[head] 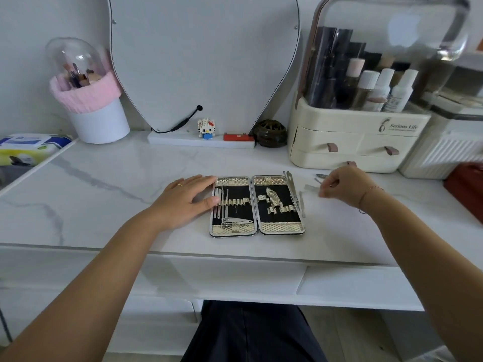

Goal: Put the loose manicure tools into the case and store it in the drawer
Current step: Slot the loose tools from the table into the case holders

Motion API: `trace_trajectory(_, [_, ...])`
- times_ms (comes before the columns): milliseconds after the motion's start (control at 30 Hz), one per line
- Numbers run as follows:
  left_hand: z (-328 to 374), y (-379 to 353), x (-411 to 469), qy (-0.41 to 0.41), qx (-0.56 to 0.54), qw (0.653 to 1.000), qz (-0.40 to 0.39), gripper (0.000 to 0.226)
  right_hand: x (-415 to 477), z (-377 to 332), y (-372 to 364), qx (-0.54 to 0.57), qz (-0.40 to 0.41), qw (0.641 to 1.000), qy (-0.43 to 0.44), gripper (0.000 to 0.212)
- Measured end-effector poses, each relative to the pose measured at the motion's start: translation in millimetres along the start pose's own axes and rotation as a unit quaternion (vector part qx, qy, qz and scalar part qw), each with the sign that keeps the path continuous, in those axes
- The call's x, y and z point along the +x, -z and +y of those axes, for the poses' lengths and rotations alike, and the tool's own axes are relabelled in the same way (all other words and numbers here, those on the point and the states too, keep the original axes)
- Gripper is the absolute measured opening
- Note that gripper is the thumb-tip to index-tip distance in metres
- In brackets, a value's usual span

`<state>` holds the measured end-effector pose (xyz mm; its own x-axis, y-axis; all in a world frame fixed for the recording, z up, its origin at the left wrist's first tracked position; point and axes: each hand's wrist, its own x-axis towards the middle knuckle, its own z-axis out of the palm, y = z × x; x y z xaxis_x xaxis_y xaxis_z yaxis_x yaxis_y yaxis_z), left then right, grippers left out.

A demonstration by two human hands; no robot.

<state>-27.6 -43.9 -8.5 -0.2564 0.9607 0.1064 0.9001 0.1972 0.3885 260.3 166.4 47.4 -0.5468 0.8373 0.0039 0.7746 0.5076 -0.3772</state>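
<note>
One manicure case [257,205] lies open flat on the white marble counter [104,184], its two black-lined halves edged with gold mesh; the left half holds several slim tools and one clipper, the right half one pointed tool among empty loops. The left hand [188,198] rests spread, fingers on the case's left edge. The right hand [345,186], curled, pinches a thin loose tool [312,188] just right of the case, with at least two more loose tools nearby.

Hidden and unclear parts

The right hand [345,188] curled over small tools [319,178], hiding whether it gripped one. The left hand [192,197] covered the case's [257,205] left edge. Picture edges cut the tissue pack [28,147] and red box [467,189].
</note>
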Motion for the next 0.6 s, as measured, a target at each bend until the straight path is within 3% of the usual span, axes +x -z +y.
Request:
trace_trajectory(200, [0.1,0.2,1.8,0.0,0.0,1.0,0.002,0.074,1.0,-13.7,3.0,0.148,0.06,0.985,0.067,0.008])
trace_trajectory(333, [-1.9,-0.6,2.0,-0.002,0.002,1.0,0.002,0.075,5.4,-46.5,-6.5,0.335,-0.006,0.936,0.107,0.028])
trace_trajectory(600, [-4.1,-1.7,2.3,0.0,0.002,1.0,-0.005,0.078,25.7,-86.6,-37.5,0.41,-0.082,0.907,0.056,0.035])
